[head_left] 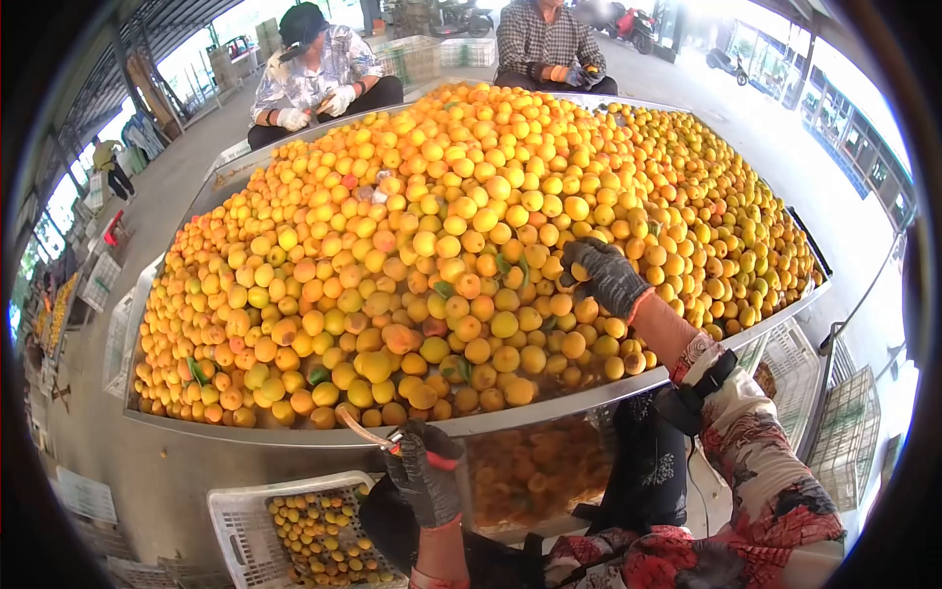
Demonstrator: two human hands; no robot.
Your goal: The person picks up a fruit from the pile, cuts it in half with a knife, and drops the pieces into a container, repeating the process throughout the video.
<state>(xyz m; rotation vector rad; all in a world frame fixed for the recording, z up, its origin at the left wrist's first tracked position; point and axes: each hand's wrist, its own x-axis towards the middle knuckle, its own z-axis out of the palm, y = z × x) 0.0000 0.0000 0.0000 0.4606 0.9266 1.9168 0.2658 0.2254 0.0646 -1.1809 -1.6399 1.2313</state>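
A large heap of yellow-orange fruit (422,236) fills a metal-rimmed table (294,437). My right hand (606,277), in a dark grey glove, reaches over the right part of the heap, its fingers curled round a yellow fruit (579,272). Near the table's front edge, my left hand (427,476), gloved in grey with some red, is closed on the handle end of a curved tool (363,428). The tool's tip points up and left, over the rim by the nearest fruit.
Below on the left, a white crate (235,520) holds small fruit. More fruit (535,471) lies under the table edge. Two co-workers (319,74) (549,49) sit across the table. Crates (844,422) stand at the right.
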